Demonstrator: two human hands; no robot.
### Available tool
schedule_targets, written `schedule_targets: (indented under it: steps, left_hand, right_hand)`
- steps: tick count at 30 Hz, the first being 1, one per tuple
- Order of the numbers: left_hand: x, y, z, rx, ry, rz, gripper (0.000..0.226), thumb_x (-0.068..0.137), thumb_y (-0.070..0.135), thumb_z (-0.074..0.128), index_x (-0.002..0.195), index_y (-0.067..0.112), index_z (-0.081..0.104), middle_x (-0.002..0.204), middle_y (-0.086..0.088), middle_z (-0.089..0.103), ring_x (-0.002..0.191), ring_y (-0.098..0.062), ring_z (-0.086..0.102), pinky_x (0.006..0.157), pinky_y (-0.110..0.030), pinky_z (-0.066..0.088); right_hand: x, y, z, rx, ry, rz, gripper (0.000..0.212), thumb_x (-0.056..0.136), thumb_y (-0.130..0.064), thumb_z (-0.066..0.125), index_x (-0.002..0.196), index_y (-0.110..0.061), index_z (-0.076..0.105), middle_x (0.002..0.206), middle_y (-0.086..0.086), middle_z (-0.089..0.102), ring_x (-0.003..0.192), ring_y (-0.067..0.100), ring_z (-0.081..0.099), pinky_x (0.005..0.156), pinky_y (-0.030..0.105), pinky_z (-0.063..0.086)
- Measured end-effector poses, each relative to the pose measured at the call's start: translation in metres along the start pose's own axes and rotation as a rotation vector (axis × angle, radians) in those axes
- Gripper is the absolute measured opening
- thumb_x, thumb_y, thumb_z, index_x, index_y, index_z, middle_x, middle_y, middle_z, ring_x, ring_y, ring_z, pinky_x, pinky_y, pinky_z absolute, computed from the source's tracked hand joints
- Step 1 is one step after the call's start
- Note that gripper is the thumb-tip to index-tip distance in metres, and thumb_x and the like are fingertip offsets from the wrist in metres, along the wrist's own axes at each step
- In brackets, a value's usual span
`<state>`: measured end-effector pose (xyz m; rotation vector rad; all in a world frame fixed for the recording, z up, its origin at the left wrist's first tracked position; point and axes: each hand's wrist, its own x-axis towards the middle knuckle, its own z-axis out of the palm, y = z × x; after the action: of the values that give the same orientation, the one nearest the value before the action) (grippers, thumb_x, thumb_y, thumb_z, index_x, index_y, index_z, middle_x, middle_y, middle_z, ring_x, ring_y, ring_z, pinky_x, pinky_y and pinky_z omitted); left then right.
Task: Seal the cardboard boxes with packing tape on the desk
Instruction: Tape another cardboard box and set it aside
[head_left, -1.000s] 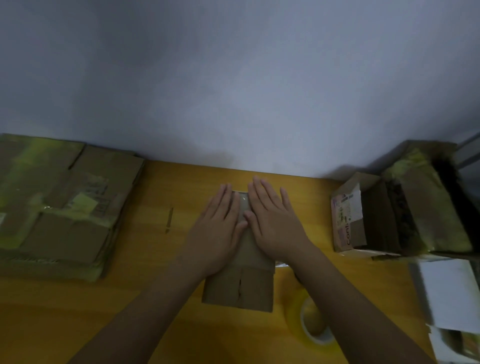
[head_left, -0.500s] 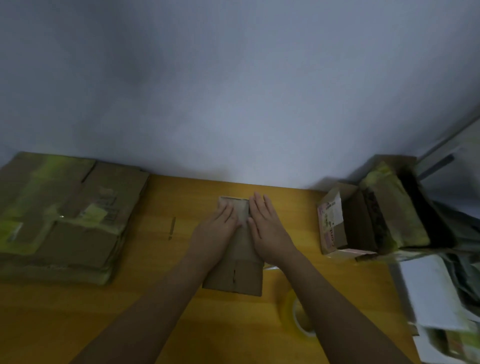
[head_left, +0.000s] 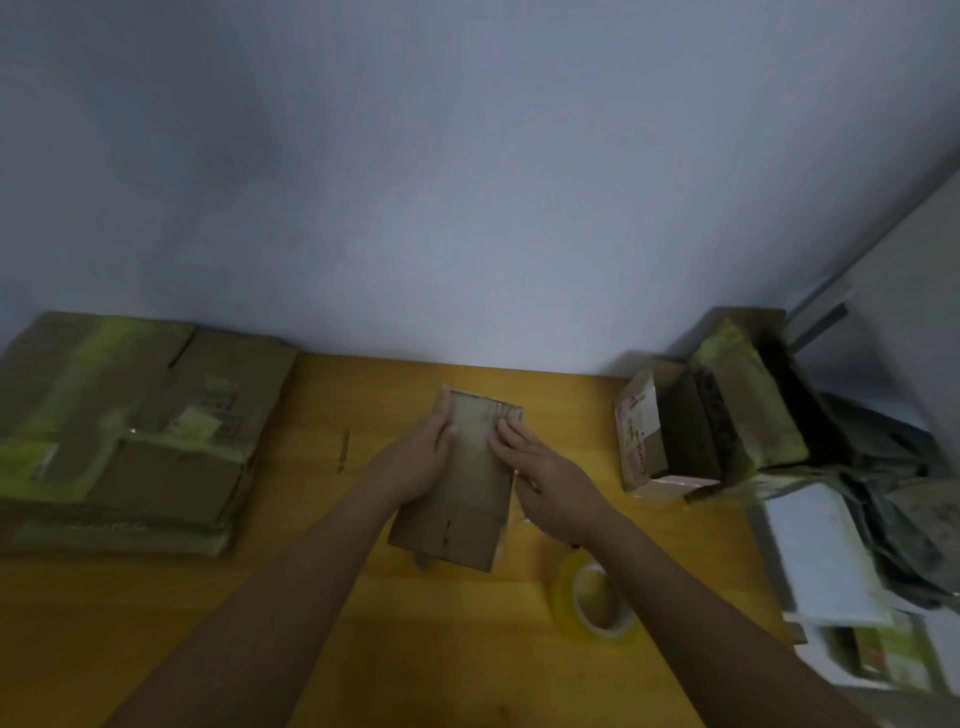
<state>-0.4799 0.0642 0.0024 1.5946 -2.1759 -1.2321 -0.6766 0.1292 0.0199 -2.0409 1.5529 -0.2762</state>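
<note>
A small brown cardboard box (head_left: 467, 499) lies on the yellow wooden desk (head_left: 311, 597), in the middle, with shiny tape visible along its far end. My left hand (head_left: 415, 457) holds the box's left edge, thumb on top and fingers down the side. My right hand (head_left: 545, 478) rests on the top near the right edge, fingers flat and pointing toward the far end. A roll of yellowish packing tape (head_left: 597, 603) lies on the desk just under my right forearm, near the box's right corner.
A stack of flattened cardboard (head_left: 130, 441) with yellow tape fills the desk's left side. A thin pen-like tool (head_left: 343, 451) lies left of the box. Open boxes (head_left: 670, 431) and white sheets (head_left: 821, 551) crowd the right side. The wall stands directly behind.
Both hands lay flat together on the box top; now they have spread apart, the left sliding to the left edge and the right toward the right edge. The view has tilted upward.
</note>
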Motion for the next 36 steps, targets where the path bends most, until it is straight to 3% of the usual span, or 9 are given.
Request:
schedule_targets:
  steps: [7, 10, 13, 17, 20, 23, 26, 30, 36]
  left_hand:
    - [0.000, 0.024, -0.014, -0.160, -0.069, -0.109, 0.061, 0.103, 0.044, 0.029, 0.153, 0.036, -0.006, 0.155, -0.009, 0.030, 0.132, -0.033, 0.042, 0.096, -0.038, 0.043]
    - [-0.016, 0.025, -0.016, -0.640, -0.083, -0.227, 0.065, 0.099, 0.057, 0.028, 0.153, 0.037, 0.000, 0.151, 0.002, 0.034, 0.125, -0.026, 0.048, 0.083, -0.034, 0.051]
    - [-0.029, 0.022, -0.018, -0.941, 0.044, -0.214, 0.067, 0.095, 0.061, 0.022, 0.153, 0.029, 0.015, 0.152, 0.001, 0.038, 0.132, -0.022, 0.046, 0.105, -0.034, 0.039]
    - [-0.040, 0.027, -0.011, -0.573, 0.091, -0.080, 0.092, 0.076, 0.084, 0.026, 0.153, 0.034, 0.016, 0.158, 0.010, 0.018, 0.145, -0.013, 0.018, 0.115, -0.040, 0.021]
    - [-0.027, 0.032, -0.001, -0.266, 0.060, -0.076, 0.127, 0.054, 0.095, 0.047, 0.154, 0.033, -0.001, 0.161, 0.010, 0.000, 0.148, -0.017, 0.006, 0.117, -0.050, 0.022]
    - [-0.006, 0.048, 0.014, -0.140, 0.025, -0.043, 0.096, 0.083, 0.065, 0.058, 0.154, 0.028, 0.005, 0.149, 0.003, 0.036, 0.126, -0.022, 0.049, 0.089, -0.041, 0.051]
    - [0.015, 0.073, 0.027, -0.047, 0.177, -0.051, 0.039, 0.103, 0.033, 0.036, 0.140, 0.022, 0.037, 0.110, 0.000, 0.060, 0.077, -0.016, 0.059, 0.053, -0.031, 0.045]
    - [0.052, 0.099, 0.037, -0.196, 0.154, -0.191, 0.027, 0.104, 0.025, 0.034, 0.121, 0.018, 0.053, 0.093, 0.000, 0.058, 0.075, -0.016, 0.055, 0.056, -0.031, 0.044]
    - [0.108, 0.130, 0.066, -0.220, 0.017, -0.237, 0.020, 0.100, 0.016, 0.040, 0.098, 0.009, 0.059, 0.084, -0.009, 0.057, 0.069, -0.020, 0.051, 0.057, -0.029, 0.040]
  right_hand:
    - [-0.020, 0.008, -0.005, -0.494, -0.225, -0.093, 0.117, 0.081, -0.052, 0.070, 0.147, -0.029, -0.024, 0.156, 0.004, -0.033, 0.143, 0.021, -0.032, 0.118, 0.035, -0.006]
    - [-0.015, 0.010, -0.006, -0.297, -0.073, -0.064, 0.089, 0.093, -0.026, 0.064, 0.148, -0.035, -0.005, 0.159, 0.001, -0.020, 0.149, 0.027, -0.017, 0.115, 0.042, 0.032]
    - [-0.004, 0.023, -0.015, 0.095, 0.196, -0.015, 0.061, 0.096, -0.013, 0.058, 0.145, -0.034, 0.028, 0.161, 0.006, 0.015, 0.150, 0.028, 0.008, 0.112, 0.043, 0.030]
    - [0.014, 0.030, -0.044, 0.456, 0.404, 0.240, 0.016, 0.095, -0.033, 0.060, 0.105, -0.027, 0.071, 0.110, -0.003, 0.068, 0.101, 0.011, 0.061, 0.081, 0.030, 0.051]
    - [0.020, 0.040, -0.069, 0.726, 0.480, 0.357, 0.008, 0.092, -0.032, 0.065, 0.091, -0.025, 0.068, 0.089, -0.002, 0.070, 0.086, 0.018, 0.068, 0.071, 0.040, 0.060]
    - [0.023, 0.053, -0.089, 0.907, 0.523, 0.361, 0.022, 0.096, -0.020, 0.061, 0.116, -0.011, 0.063, 0.100, -0.001, 0.068, 0.092, 0.012, 0.065, 0.070, 0.027, 0.060]
    - [0.025, 0.070, -0.098, 0.877, 0.565, 0.374, 0.039, 0.095, -0.031, 0.061, 0.131, -0.017, 0.055, 0.128, 0.005, 0.061, 0.118, 0.022, 0.058, 0.095, 0.043, 0.054]
    - [0.007, 0.097, -0.092, 0.757, 0.514, 0.499, 0.065, 0.095, -0.033, 0.061, 0.151, -0.024, 0.031, 0.156, 0.001, 0.031, 0.143, 0.020, 0.030, 0.114, 0.046, 0.034]
    - [-0.046, 0.134, -0.076, 0.367, 0.511, 0.488, 0.027, 0.101, -0.020, 0.052, 0.126, -0.018, 0.061, 0.127, 0.000, 0.057, 0.115, 0.014, 0.056, 0.094, 0.034, 0.051]
